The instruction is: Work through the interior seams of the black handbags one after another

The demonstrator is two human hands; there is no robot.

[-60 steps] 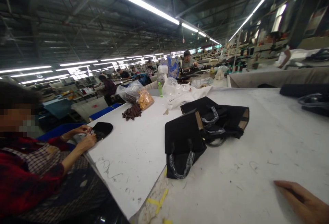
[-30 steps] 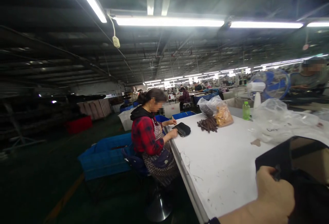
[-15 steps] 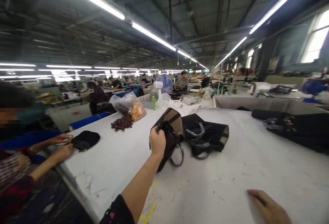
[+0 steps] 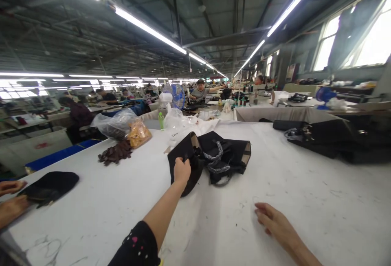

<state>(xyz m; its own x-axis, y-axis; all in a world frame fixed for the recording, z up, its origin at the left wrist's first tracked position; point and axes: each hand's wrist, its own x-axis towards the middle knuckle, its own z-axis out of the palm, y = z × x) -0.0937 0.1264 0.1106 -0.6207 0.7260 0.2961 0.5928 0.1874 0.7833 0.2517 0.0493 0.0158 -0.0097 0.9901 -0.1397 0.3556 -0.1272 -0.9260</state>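
Note:
My left hand (image 4: 182, 171) grips the near side of a black bag (image 4: 181, 152), its fingers closed on the fabric. The bag's mouth faces up and to the right, showing a beige lining. Against it on the right lies a second black bag (image 4: 233, 148), with plastic-wrapped handles and a beige opening at its right end. My right hand (image 4: 271, 219) is just above the white table (image 4: 238, 237), apart from both bags. Its fingers are loosely bent, with nothing in them.
At the left, a co-worker's hands (image 4: 14, 205) hold a flat black piece (image 4: 53, 184). Dark brown strips (image 4: 115, 152), a bag of yellow-orange pieces (image 4: 139, 133) and a green bottle (image 4: 161, 121) stand farther back. More black bags (image 4: 326, 137) are piled at the right.
The view has swung right, so things appear farther left. My left hand has turned the bag and brought it against the other one. My right hand has come further into view.

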